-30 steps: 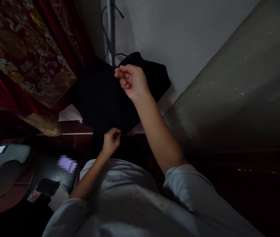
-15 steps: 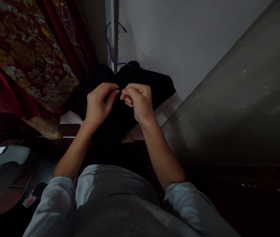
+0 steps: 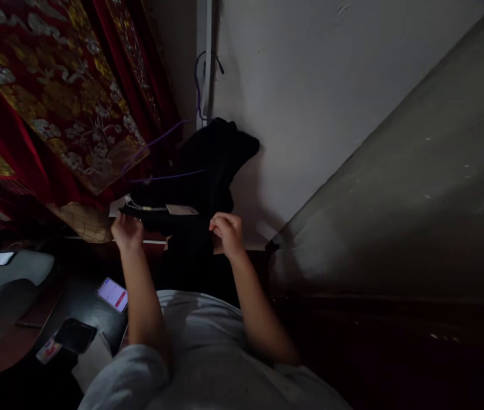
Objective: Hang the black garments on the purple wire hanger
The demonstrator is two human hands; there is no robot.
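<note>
Black garment (image 3: 212, 154), seemingly hung on right end of purple hanger (image 3: 198, 91), left end bare. Left hand (image 3: 128, 230) and right hand (image 3: 228, 230) curled near garment's edges; too dark to judge any pinch. Could slip off if tugged sideways, or snag by label (image 3: 182, 209).

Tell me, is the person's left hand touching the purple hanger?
Apart. The head view shows the left hand lower in the picture than the purple hanger, with a plain gap between the fingers and the nearest visible wire.
</note>
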